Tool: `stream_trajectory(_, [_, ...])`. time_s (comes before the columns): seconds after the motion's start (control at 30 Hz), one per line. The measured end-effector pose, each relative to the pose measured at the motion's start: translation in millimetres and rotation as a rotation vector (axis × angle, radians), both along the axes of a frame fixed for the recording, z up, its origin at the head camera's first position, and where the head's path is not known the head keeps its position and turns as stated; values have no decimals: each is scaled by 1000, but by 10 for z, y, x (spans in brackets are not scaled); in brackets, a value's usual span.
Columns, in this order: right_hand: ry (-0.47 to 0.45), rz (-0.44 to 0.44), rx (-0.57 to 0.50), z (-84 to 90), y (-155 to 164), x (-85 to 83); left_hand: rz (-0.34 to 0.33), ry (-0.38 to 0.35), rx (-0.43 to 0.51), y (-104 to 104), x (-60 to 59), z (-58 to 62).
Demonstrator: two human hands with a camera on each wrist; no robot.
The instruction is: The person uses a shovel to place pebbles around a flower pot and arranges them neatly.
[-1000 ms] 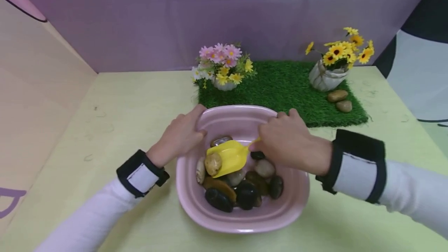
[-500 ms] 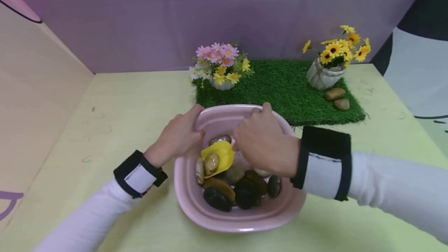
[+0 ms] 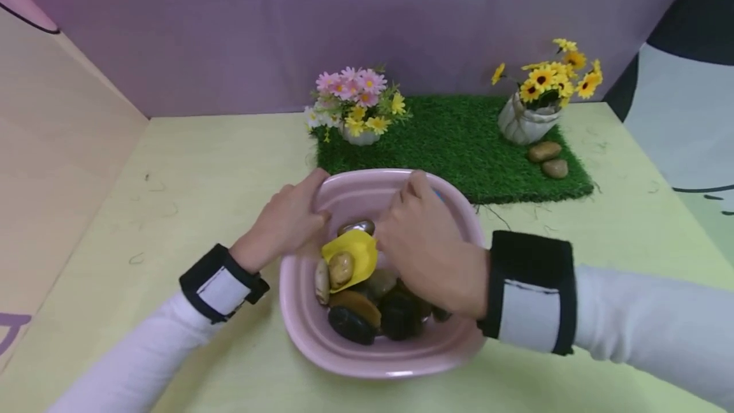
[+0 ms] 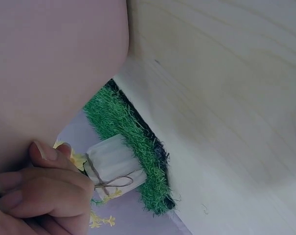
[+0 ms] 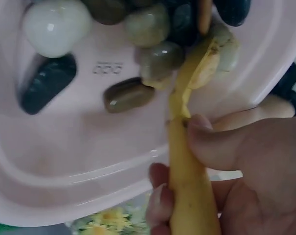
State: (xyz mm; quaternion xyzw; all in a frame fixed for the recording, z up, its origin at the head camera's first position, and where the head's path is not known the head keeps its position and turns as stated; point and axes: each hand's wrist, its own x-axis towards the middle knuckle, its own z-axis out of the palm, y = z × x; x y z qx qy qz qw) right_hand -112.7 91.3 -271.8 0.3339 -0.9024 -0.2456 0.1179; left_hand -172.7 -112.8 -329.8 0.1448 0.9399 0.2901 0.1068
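Holding the yellow plastic scoop (image 3: 351, 255) by its handle, the right hand (image 3: 427, 247) has its thumb and fingers curled round it, and the blade sits low in the pink basin (image 3: 378, 362) with one tan pebble (image 3: 341, 268) lying on it. The left hand (image 3: 283, 225) grips the basin's far-left rim, thumb inside, fingers outside. The risk I see is mostly with that pebble — it rests near the blade's edge, so a tilt or a quick lift could let it roll off, back among the dark stones (image 3: 375, 317). The stones look smooth and glossy, so they may slide easily. The basin also looks lifted or tipped toward the person; if the left hand loosens, it could shift on the table (image 3: 201, 164) and the stones would move together.
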Motion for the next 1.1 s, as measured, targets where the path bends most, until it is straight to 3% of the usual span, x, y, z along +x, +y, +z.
stream_trajectory(0.07, [32, 6, 11, 0, -24, 15, -3, 8, 1, -15, -5, -3])
stream_trajectory(0.13, [6, -9, -12, -12, -21, 19, -8, 10, 4, -20, -9, -2])
stream_trajectory(0.57, [-438, -202, -91, 59, 49, -124, -18, 26, 6, -41, -8, -15])
stream_trajectory(0.8, [-655, -220, -296, 104, 221, -322, -19, 20, 11, -20, -7, -22])
stream_trajectory(0.9, [-658, -212, -323, 113, 265, -342, -19, 8, 17, -21, -6, -20])
stream_trajectory(1.1, [-592, -235, -280, 125, 281, -354, -15, 4, 23, -19, -12, -18])
